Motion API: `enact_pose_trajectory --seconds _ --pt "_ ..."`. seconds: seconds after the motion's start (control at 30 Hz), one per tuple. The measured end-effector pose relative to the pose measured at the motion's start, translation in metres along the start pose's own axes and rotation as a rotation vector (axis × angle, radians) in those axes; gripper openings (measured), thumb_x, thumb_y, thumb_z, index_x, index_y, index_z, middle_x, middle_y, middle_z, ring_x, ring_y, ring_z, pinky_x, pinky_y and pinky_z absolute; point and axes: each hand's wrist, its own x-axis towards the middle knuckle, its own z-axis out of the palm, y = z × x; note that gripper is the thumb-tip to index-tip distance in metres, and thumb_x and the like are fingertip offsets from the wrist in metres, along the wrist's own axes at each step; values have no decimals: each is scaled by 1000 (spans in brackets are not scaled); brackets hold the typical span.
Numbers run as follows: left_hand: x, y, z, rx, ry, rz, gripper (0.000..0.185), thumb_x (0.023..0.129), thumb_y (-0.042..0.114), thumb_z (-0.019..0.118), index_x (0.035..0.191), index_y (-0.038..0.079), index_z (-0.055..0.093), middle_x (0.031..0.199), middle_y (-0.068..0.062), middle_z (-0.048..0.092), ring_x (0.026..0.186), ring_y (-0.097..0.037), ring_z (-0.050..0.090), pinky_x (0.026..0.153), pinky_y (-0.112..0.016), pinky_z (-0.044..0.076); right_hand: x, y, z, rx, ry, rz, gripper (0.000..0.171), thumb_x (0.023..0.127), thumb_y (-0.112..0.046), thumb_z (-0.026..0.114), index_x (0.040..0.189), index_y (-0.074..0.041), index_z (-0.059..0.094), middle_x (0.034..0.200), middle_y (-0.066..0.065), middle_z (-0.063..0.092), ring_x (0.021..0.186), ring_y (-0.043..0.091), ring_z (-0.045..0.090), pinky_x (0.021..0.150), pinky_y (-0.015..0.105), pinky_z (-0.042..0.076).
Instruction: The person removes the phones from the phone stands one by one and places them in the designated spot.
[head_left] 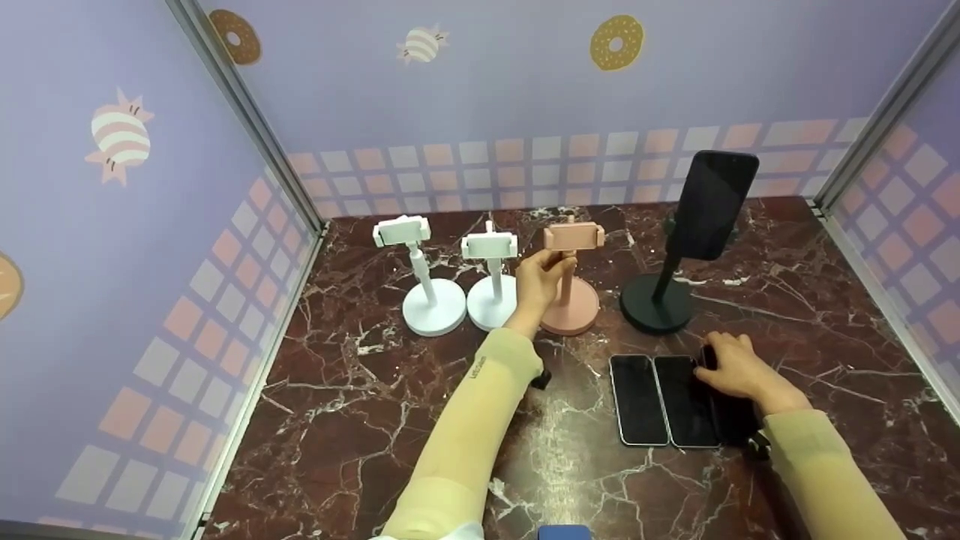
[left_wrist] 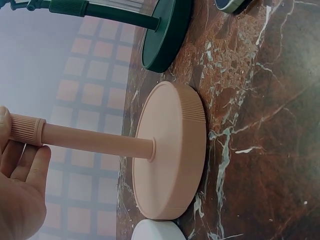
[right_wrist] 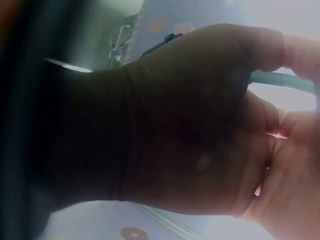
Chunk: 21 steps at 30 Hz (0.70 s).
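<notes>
The pink phone stand (head_left: 571, 279) is gripped by the left hand (head_left: 541, 281), fingers curled round its ribbed post just under the clamp. A short line of dark lettering is printed on the cream sleeve (head_left: 480, 405) near that wrist, too small to be read. The stand is matte salmon-pink, with a slim post rising from a round base with a ridged edge (left_wrist: 172, 150), set on the red-brown marble table (head_left: 360, 420) between a white stand (head_left: 491, 281) and a black stand (head_left: 667, 285) carrying a dark phone (head_left: 712, 202). A second white stand (head_left: 424, 289) is placed further left.

The right hand (head_left: 731, 366) is laid, fingers curved, on the rightmost black phone (head_left: 731, 412) of three lying side by side; whether it is grasped cannot be told. The wrist view is filled by a dark palm.
</notes>
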Motion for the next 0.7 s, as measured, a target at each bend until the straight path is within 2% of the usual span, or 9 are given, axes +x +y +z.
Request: enact_pose_trajectory --seconds 0.27,0.53,0.7 --pt "0 -1 0 -30 6 13 22 87 20 82 101 3 80 104 -11 80 98 -23 77 86 -19 59 2 3 0 -10 -21 -2 38 85 -16 73 110 8 57 103 29 63 89 39 49 81 48 35" --pt "0 -1 0 -16 -1 20 23 87 21 81 102 4 80 104 -10 81 100 -22 77 88 -19 59 1 6 4 -11 -61 40 39 89 -19 67 114 9 56 110 34 61 94 43 46 85 56 39" --pt "-1 -1 0 -20 -17 -3 24 89 23 80 104 4 80 106 -10 80 101 -22 77 88 -20 59 2 6 3 17 -66 56 32 89 -18 67 109 5 55 106 27 62 91 37 45 81 45 38"
